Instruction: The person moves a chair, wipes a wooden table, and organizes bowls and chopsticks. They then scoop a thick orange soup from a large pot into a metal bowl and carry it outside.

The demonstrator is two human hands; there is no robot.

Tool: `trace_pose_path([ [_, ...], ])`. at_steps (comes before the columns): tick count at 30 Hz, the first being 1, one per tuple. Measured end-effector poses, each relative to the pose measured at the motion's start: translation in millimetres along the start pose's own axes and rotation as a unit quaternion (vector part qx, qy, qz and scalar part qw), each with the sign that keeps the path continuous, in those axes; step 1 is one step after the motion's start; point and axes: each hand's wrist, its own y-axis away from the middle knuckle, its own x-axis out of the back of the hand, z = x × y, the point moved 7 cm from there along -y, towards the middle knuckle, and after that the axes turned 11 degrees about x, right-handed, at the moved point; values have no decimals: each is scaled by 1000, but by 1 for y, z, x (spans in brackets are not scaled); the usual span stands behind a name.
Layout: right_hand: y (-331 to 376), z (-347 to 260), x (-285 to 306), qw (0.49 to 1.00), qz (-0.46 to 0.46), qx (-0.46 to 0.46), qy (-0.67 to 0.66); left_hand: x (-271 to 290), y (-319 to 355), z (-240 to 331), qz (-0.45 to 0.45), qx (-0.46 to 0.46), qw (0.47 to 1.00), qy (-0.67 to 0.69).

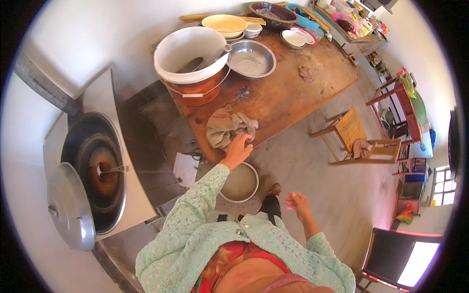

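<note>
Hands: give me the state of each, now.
Left hand: open, fingers touching the crumpled cloth at the table edge.
Right hand: loosely curled, holding nothing visible.

Crumpled beige-and-pink cloth [225, 127] — heaped at the wooden table's [288, 97] near edge

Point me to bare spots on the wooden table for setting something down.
Free: the right half of the wooden table, between steel bowl, small rag and the near edge. Crowded: far edge's stacked bowls, left end's bucket. Left hand touches crumpled cloth.
</note>
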Motion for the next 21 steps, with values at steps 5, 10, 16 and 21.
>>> trace_pose_path([
  [5, -165, -130, 67, 982, -54, 142, 110, -73, -93, 1, 66, 4, 993, -93],
  [10, -347, -249, 90, 933, -91, 275, 212, -106, -153, -26, 159, 111, 934, -300],
  [16, -500, -376, 76, 819, -10, 439, 370, -122, -173, -10, 159, 173, 891, -389],
  [21, -589, -443, 14, 718, 22, 532, 448, -122, -183, -9, 162, 173, 879, -414],
])
